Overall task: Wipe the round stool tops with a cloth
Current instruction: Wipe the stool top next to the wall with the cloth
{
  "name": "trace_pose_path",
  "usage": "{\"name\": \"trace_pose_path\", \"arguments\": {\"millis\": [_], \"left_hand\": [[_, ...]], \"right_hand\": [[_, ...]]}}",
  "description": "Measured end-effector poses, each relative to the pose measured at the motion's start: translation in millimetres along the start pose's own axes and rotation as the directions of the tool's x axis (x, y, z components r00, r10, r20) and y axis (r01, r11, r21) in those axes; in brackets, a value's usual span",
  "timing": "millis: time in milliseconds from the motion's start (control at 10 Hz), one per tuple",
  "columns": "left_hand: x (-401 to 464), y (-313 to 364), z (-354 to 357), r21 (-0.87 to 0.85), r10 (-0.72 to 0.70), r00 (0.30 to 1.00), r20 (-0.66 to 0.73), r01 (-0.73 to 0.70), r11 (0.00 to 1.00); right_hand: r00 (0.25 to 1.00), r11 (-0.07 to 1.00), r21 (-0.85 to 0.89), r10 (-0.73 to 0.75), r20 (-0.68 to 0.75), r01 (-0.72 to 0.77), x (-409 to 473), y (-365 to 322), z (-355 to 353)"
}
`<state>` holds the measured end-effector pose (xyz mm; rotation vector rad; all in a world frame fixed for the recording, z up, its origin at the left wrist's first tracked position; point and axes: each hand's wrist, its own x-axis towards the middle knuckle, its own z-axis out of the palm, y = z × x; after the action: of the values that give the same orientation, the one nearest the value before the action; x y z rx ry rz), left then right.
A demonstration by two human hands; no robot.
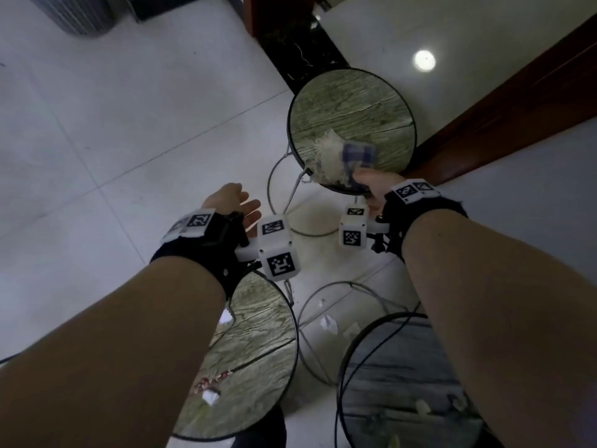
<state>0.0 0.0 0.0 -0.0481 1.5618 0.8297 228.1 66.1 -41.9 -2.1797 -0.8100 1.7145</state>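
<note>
- Floor (97,124) is pale glossy tile with thin grout lines; a ceiling light shows as a bright round glare at top right. A dark wooden trim strip (517,101) runs diagonally along the right side, a dark marble-looking sill (300,50) sits at top centre, and something grey and ribbed (74,14) fills the top left corner.
- Three round stools, all with wood-grain tops in a thin black rim on wire legs: far stool (352,108), left stool (258,350) under the left forearm, and right stool (403,376), which has a darker, greyer top.
- One cloth (329,163), whitish and frayed-looking with a blue checked bit. It's bunched up on the near edge of the far stool, its long axis running roughly left-right along that rim. It's blurry, so no finer detail.
- Right hand (368,185) is at the near rim of the far stool, fingers curled round the cloth.
- Left hand (232,202) hangs over the floor between the stools, fingers relaxed and spread, holding nothing.
- Both wrists carry black straps with white marker cubes.
- Crumbs and bits: some reddish scraps and a white scrap (210,396) on the left stool's near part, pale bits on the right stool, and a few white scraps (328,323) on the floor between those two.
</note>
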Motion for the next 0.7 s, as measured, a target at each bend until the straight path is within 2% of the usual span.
{"name": "trace_pose_path", "arguments": {"millis": [300,500,700], "left_hand": [[13.8,-10.5,2.7,-0.020,-0.004,1.000,0.005,0.004,1.000],[-1.1,-21.8,12.9,-0.011,0.000,1.000,0.005,0.000,1.000],[-34.9,-37.2,20.4,0.061,-0.100,0.993,0.058,0.097,0.993]], "right_hand": [[0.999,0.998,-0.069,-0.004,-0.047,0.001,21.5,12.9,-9.4],[0.969,0.977,0.116,-0.153,-0.196,0.177,-11.2,8.6,-26.4],[0.984,0.946,0.279,-0.139,-0.109,0.165,-83.9,15.6,-65.2]]}}
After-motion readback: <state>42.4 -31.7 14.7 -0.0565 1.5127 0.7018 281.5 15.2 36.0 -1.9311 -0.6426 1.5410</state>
